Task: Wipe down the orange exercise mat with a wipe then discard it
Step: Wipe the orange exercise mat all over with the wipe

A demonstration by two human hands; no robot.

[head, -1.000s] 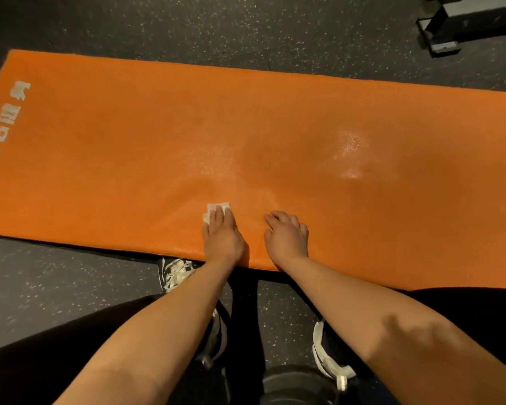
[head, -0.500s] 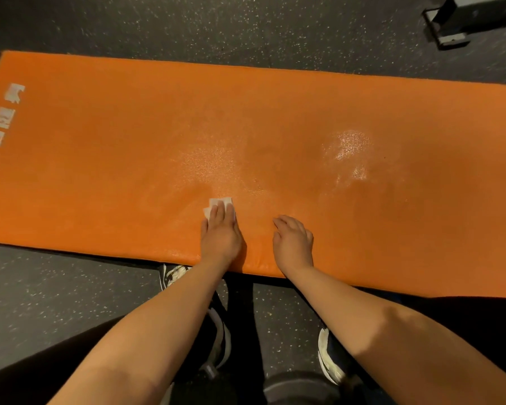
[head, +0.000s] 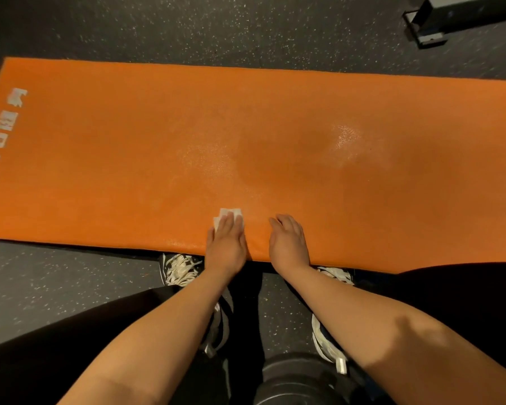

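A long orange exercise mat (head: 129, 147) lay flat on a dark speckled rubber floor (head: 187, 24), filling most of the view. Its pebbled surface showed glossy, damp-looking patches around the middle, so the wiping seemed partly done. The ends looked matte and probably remained to be wiped, and the discarding was not yet done. White printed characters (head: 5, 127) marked its left end. Near the mat's close edge, the left hand (head: 227, 244) pressed flat, fingers straight and released, on a small folded white wipe (head: 227, 214). Just beside it, the right hand (head: 289, 244) rested on the mat, fingers relaxed, holding nothing.
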